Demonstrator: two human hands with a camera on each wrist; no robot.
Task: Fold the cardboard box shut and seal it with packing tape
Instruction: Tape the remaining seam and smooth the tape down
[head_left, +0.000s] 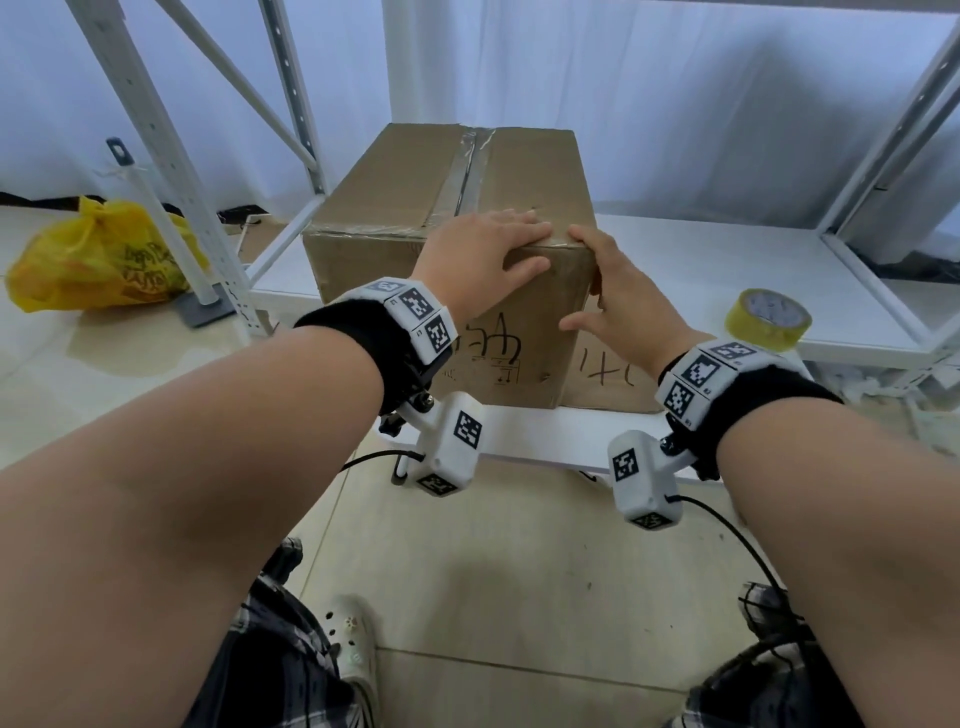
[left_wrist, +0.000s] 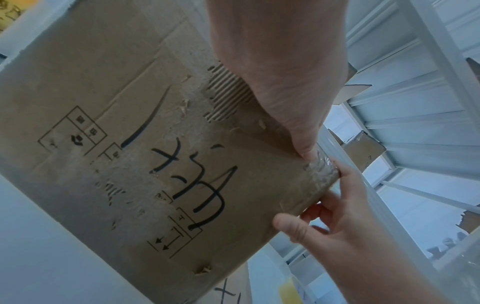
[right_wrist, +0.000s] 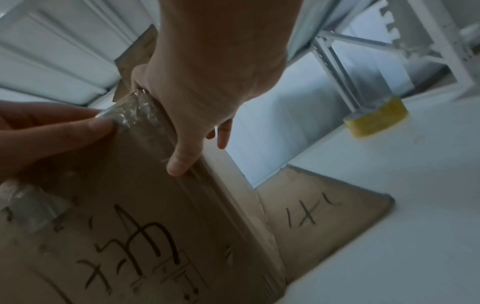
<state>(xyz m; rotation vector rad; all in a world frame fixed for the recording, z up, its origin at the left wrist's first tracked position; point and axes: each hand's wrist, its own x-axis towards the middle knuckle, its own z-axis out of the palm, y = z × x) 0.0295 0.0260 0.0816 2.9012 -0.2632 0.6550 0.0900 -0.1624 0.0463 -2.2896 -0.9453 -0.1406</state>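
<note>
Standing on the white shelf (head_left: 675, 260), the box (head_left: 441, 208) had its top flaps folded shut, with clear tape (head_left: 462, 171) running along the centre seam and over the near top edge. The step in hand appeared to be the last of sealing: smoothing the tape end down at the near right corner. The left hand (head_left: 483, 254) lay flat and spread over the top edge, fingers pressing on the top and thumb on the front face. The right hand (head_left: 608, 291) cupped the corner itself, fingers loosely curved against the side and thumb on the front; it pinched nothing. The next move probably called for firm rubbing along the edge so that the wrinkled tape (right_wrist: 135, 115) bonded, then a check of the far end. The roll (head_left: 768, 318) stood on the shelf, well apart to the right. Hidden were the far end of the seam and the box's underside; whether the tape had been cut free could not be told. The wrist views were dim and blurred.
</note>
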